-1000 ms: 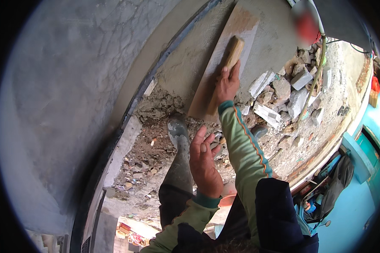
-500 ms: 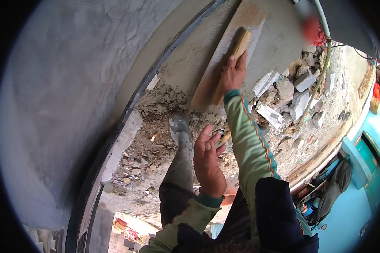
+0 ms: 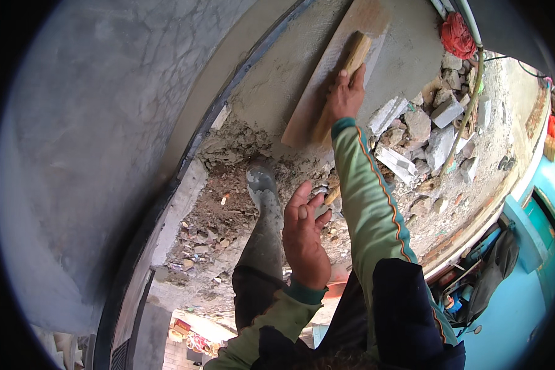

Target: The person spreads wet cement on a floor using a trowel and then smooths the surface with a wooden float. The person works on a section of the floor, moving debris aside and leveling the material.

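Note:
My right hand [image 3: 346,95] is wrapped round the wooden handle of a long wooden float [image 3: 322,92]. The float's board lies flat on a strip of smooth wet grey mortar [image 3: 407,58]. Nearer to me, my left hand [image 3: 306,240] hangs above the rubble with nothing visible in it, its fingers loosely bent and apart. Just beyond its fingertips shows the end of a small wooden handle [image 3: 332,195]; the rest of that tool is hidden. My mortar-spattered rubber boot [image 3: 263,185] stands near the mortar's rough near edge.
A dark curved edge [image 3: 188,161] borders a grey cement surface [image 3: 105,123] on the left. Broken bricks and concrete chunks [image 3: 418,126] are heaped to the right, with a hose [image 3: 473,102] running past. Red material [image 3: 457,36] lies at the far right.
The float and my right hand have slid slightly farther away from me across the mortar. My left hand stays nearly where it was.

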The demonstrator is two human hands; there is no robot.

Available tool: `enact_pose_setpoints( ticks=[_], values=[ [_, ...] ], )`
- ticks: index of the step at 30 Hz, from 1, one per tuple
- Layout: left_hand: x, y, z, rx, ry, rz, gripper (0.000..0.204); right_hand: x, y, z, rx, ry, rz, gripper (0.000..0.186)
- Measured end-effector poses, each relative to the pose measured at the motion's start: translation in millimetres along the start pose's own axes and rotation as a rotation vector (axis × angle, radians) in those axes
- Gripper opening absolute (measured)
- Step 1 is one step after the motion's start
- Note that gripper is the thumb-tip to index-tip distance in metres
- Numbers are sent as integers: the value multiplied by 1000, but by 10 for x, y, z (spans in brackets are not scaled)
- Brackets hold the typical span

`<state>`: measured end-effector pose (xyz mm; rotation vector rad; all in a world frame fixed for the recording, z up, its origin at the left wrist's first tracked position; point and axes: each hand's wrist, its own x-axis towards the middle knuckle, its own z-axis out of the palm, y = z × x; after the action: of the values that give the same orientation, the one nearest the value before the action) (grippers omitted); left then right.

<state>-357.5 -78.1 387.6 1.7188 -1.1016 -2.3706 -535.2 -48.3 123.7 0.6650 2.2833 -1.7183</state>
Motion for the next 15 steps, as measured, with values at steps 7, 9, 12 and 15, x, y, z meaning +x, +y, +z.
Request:
enact_pose_setpoints(
  ticks=[7, 9, 12, 15],
  values=[
    [-13, -108, 69, 16, -38, -20, 54, -225, 613, -81, -171, -4, -213, 66],
    [-5, -127, 97, 13, -39, -3, 56, -271, 592, -139, -126, 3, -228, 66],
    [-28, -221, 79, 31, -28, -17, 58, -108, 353, -110, -125, 53, -187, 65],
    [-67, -263, 62, 30, -23, -20, 60, 38, -21, 146, -207, 47, -109, 64]
  ],
)
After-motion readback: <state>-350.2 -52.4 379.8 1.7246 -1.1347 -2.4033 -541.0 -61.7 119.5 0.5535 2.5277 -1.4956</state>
